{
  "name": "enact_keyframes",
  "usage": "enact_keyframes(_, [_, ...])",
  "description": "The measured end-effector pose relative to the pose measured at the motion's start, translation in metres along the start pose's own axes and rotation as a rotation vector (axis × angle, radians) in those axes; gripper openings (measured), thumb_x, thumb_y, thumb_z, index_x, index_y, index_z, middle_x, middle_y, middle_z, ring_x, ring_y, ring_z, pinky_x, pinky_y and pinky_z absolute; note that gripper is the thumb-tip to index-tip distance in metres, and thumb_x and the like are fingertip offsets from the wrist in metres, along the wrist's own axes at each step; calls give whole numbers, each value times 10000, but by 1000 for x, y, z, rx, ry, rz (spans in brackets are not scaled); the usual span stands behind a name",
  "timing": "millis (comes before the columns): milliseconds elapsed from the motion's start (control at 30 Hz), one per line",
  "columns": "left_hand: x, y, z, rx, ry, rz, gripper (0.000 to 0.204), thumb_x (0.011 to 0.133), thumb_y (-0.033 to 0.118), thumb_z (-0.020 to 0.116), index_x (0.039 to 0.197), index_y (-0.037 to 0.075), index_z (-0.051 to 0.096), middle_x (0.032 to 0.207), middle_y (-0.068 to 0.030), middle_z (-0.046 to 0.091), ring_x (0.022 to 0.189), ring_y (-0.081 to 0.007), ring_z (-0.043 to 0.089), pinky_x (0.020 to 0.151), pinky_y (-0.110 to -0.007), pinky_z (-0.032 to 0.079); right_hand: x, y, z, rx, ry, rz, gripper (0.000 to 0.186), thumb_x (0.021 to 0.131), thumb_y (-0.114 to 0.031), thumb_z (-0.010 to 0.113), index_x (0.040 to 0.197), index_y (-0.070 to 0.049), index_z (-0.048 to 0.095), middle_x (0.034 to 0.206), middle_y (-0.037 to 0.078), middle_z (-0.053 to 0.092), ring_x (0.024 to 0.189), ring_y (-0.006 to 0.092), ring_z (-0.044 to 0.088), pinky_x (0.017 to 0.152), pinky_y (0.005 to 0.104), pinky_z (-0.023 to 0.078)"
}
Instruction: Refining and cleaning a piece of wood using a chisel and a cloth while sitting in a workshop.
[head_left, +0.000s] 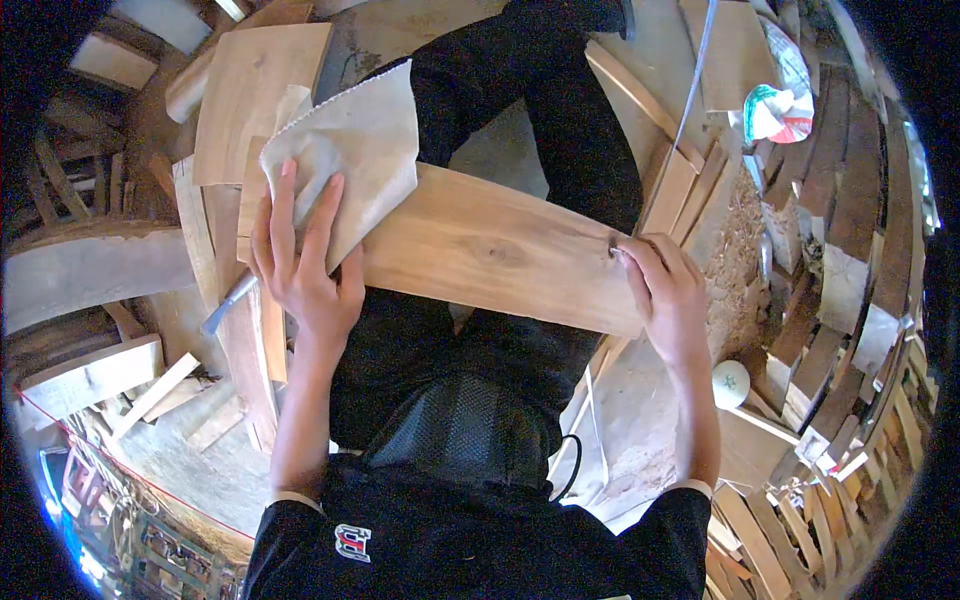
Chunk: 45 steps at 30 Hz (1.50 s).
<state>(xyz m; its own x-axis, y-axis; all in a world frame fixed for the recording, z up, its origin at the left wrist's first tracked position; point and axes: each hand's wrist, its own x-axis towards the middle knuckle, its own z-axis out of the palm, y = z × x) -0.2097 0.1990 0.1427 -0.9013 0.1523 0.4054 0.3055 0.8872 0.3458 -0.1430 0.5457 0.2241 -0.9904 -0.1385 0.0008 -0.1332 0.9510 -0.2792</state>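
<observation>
A long, light-brown wooden board (500, 255) lies slanted across my lap, with a dark knot near its middle. My left hand (310, 265) rests with fingers spread on a beige sheet of sandpaper (375, 135), which lies over the board's left part and curls up at its far corner. At the board's right end my right hand (668, 285) grips the edge, fingertips bent over the top beside a small dark spot. The sheet hides the wood beneath it.
Wider planks (262, 95) lie at the far left. A slim tool with a grey-blue flat tip (230, 305) pokes out near my left wrist. On the right are a white ball (731, 384), sawdust (738, 260) and stacked wood strips (835, 330).
</observation>
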Motion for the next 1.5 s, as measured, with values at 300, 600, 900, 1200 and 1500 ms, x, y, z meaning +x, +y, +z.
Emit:
enact_keyframes(300, [1,1,-5,8,24,7,513,748,200,627,1258,227,686,1492,-68,479,1309,-343,458,1101,-441,319,19,-8,-14,32,-208,33,91,889,-58,643,972,-28,618,889,133,607,790,348,633,703,422,510])
enact_keyframes(600, [0,2,1,-50,47,12,530,729,179,634,1254,223,687,1486,-67,487,1300,-343,469,1092,-441,330,20,-5,-10,66,-301,132,80,922,-98,608,978,-46,587,892,148,597,791,366,638,680,450,523])
enact_keyframes(900, [2,1,-1,-19,43,4,537,724,164,629,1252,240,688,1487,-56,486,1303,-338,460,1108,-437,312,13,-12,-5,42,-157,180,84,907,-74,628,976,-29,610,873,144,621,766,351,653,669,422,512])
enact_keyframes(1200, [-3,4,0,-25,20,-19,523,733,182,626,1250,236,689,1483,-61,488,1295,-339,467,1102,-434,314,24,-5,-30,210,-154,231,98,876,-43,666,951,12,636,812,146,659,704,278,663,657,353,509])
enact_keyframes(1500, [0,0,0,-28,43,-1,513,729,190,641,1238,226,695,1482,-59,490,1299,-333,467,1103,-430,307,7,-12,-6,117,-171,236,104,906,-95,634,987,-37,604,906,148,632,801,348,666,687,431,528])
